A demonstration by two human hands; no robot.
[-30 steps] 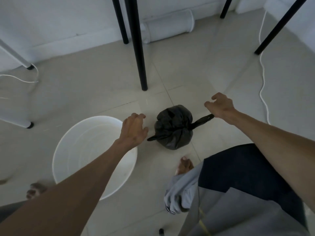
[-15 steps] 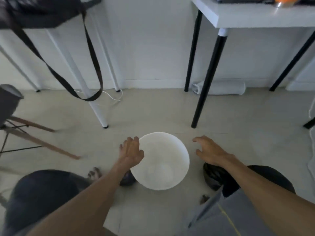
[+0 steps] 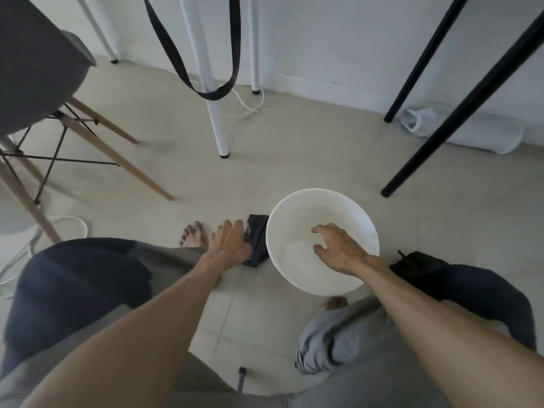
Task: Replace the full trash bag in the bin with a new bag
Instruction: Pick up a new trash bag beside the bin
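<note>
You had the white bin emptied, the full black bag set behind your right forearm, your left hand closing on the folded new bag beside it, your right hand spread loosely over the rim, lining still undone.

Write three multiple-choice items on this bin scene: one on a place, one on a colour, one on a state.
1. Where is the folded black bag?
A. Inside the bin
B. On the floor beside the bin, at the left hand
C. On the chair

2. What colour is the bin?
A. White
B. Black
C. Green

3. What state is the bin in?
A. Lined
B. Full
C. Unlined and empty

Answers: 1 B, it lies against the bin's outer wall; 2 A, its rim and inside are white; 3 C, only the open right hand hovers over its bare bottom.
</note>
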